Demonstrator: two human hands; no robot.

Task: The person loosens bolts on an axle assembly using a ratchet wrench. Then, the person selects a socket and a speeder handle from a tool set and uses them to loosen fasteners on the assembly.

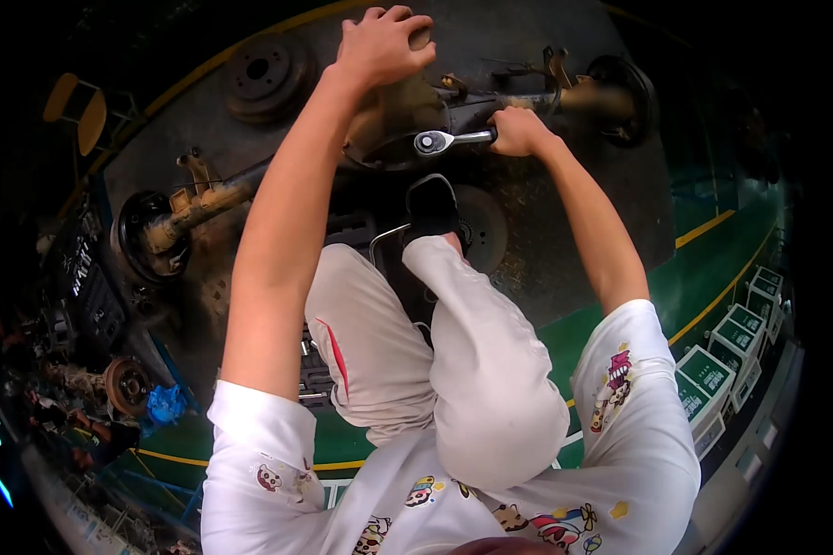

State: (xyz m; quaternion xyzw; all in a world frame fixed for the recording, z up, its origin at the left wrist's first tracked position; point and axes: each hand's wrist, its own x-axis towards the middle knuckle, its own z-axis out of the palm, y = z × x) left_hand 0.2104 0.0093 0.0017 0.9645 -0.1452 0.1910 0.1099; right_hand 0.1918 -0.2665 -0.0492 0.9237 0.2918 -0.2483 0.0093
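A vehicle axle housing (215,197), tan and dark with a bulging middle, lies across a dark platform. My left hand (386,44) reaches over its far middle, fingers curled round a tan rounded end that seems part of the housing; the palm hides most of it. My right hand (521,131) is closed on the handle of a ratchet wrench (438,141). The wrench's round head points left, over the near side of the axle's middle; no socket shows on it. Round brake backing plates (143,236) sit at the axle's ends.
A brake drum (267,76) lies beyond the axle on the left. My foot in a black shoe (432,205) rests beside another round disc (483,227). Toolboxes (88,287) stand on the left, white-green boxes (710,375) on the right. A stool (76,111) stands far left.
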